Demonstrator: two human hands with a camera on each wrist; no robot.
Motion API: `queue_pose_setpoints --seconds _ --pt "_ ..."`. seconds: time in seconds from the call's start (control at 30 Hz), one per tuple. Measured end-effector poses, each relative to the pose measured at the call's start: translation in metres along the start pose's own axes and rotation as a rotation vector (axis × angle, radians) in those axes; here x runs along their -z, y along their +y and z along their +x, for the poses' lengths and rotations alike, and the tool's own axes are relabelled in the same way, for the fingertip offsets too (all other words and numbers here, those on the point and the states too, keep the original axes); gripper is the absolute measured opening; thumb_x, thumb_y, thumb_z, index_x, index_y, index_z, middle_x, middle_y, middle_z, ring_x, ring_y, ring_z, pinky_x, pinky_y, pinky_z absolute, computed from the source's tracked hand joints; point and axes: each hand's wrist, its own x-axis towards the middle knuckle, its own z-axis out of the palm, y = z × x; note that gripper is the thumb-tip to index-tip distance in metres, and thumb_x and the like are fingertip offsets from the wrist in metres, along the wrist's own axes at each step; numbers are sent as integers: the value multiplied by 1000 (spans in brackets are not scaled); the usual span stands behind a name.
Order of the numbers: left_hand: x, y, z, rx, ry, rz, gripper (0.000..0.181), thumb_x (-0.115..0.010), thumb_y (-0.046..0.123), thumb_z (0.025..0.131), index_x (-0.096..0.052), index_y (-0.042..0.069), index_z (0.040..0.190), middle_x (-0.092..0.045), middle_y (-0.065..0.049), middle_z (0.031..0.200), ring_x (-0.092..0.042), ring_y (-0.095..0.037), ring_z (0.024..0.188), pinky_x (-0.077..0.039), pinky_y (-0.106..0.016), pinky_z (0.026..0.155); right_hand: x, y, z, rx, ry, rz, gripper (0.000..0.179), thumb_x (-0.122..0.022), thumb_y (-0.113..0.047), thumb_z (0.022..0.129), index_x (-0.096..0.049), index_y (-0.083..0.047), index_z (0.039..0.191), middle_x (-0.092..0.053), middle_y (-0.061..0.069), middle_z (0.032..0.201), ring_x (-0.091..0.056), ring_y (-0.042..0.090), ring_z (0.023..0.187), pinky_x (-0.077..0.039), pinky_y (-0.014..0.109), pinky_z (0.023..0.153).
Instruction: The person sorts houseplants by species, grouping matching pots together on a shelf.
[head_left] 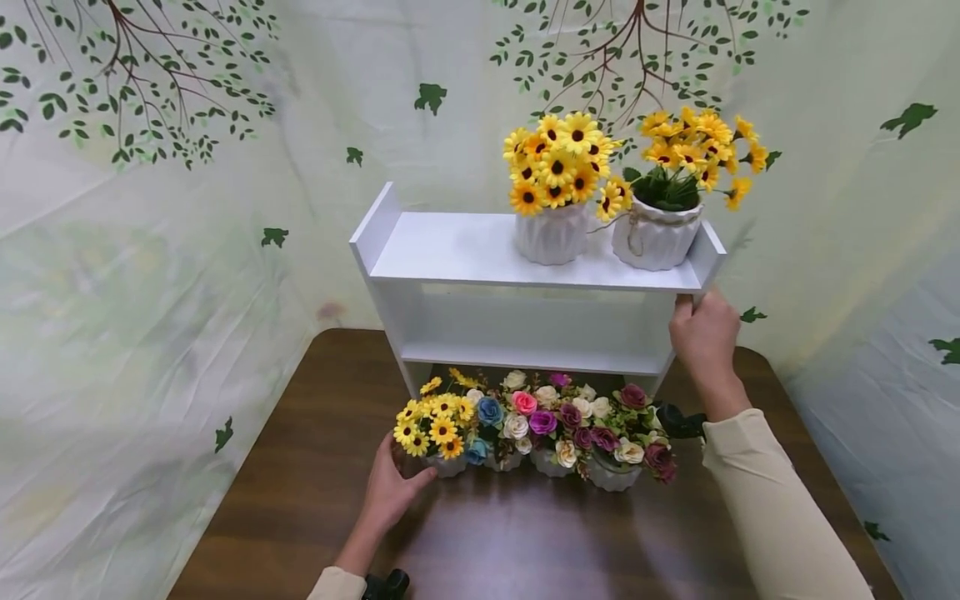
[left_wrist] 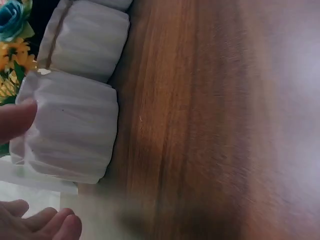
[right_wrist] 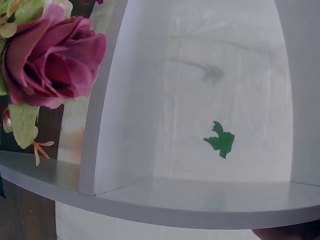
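Note:
My left hand point(head_left: 390, 490) is at the left end of a row of potted artificial flowers, beside the pot of yellow daisy-like flowers point(head_left: 437, 419). In the left wrist view the thumb point(left_wrist: 17, 120) overlaps the rim of that white ribbed pot point(left_wrist: 75, 127), while the fingers point(left_wrist: 42, 220) spread apart from it. A white two-tier shelf point(head_left: 457, 242) stands on the table behind the row. At its upper right my right hand point(head_left: 707, 337) grips the side panel just below the top board; in the right wrist view only a dark bit of hand shows at the lower edge.
On the top board stand two white pots of yellow flowers, one mid-right point(head_left: 551, 236) and one by the right end point(head_left: 660, 237). Blue, pink and purple roses point(head_left: 543, 422) fill the rest of the front row. A leaf-printed cloth point(head_left: 322, 125) hangs behind the brown table point(head_left: 300, 467).

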Motion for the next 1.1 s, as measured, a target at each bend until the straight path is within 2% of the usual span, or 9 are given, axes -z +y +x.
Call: queue_pose_setpoints --seconds 0.1,0.17,0.3,0.43,0.57,0.67,0.87,1.0,1.1 --pt "-7 -2 7 -63 -15 -29 94 -85 19 77 -28 6 151 -43 -19 151 -43 -38 140 -32 -59 117 -1 -2 0 -2 -2 -3 30 -46 -11 98 -58 11 81 -56 34 73 -46 47 64 -37 59 60" --pt "-13 -3 10 -95 -35 -60 94 -87 17 74 -31 8 150 -46 -17 149 -44 -36 139 -31 -59 117 -2 -3 0 -5 -3 -4 29 -46 -11 98 -59 11 83 -57 33 73 -45 44 64 -37 57 59" --pt "-25 -7 14 -101 -51 -90 86 -87 14 73 -39 8 145 -53 -16 142 -49 -34 134 -34 -56 115 -4 -4 -2 -8 -16 -1 30 -45 -11 99 -59 11 85 -56 31 71 -44 42 63 -37 54 58" --pt "-34 -9 15 -82 -23 -36 80 -86 17 73 -44 4 140 -58 -19 137 -54 -35 129 -40 -57 111 -3 -2 -4 -2 -6 -5 29 -46 -10 97 -58 11 82 -56 31 70 -44 42 62 -37 56 58" --pt "-41 -8 19 -149 -4 26 81 -88 23 71 -47 4 139 -61 -18 133 -58 -34 124 -45 -56 106 0 2 -5 10 32 -18 28 -46 -7 95 -58 12 78 -57 35 72 -45 47 61 -37 60 58" --pt "-45 -8 20 -164 9 31 80 -88 22 71 -48 4 137 -62 -17 132 -59 -33 122 -48 -55 103 3 4 -5 5 30 -18 28 -46 -7 95 -60 13 83 -59 36 75 -47 48 62 -37 60 58" --pt "-40 -11 21 -92 14 13 84 -90 28 70 -48 3 138 -63 -19 132 -59 -35 123 -47 -54 104 2 5 -3 2 5 -19 30 -45 -9 98 -61 14 87 -56 31 71 -44 40 60 -35 51 54" --pt "-27 -9 19 -9 38 85 86 -90 37 67 -51 2 135 -65 -20 125 -62 -33 116 -51 -52 98 -2 4 -2 7 -11 -17 31 -45 -8 98 -64 16 94 -57 30 71 -44 37 59 -32 45 52" --pt "-15 -3 18 22 68 106 87 -89 39 68 -49 0 135 -64 -22 125 -62 -34 114 -50 -52 97 -2 4 -1 19 -8 -19 30 -45 -8 97 -64 16 96 -58 32 72 -44 37 59 -33 45 52"
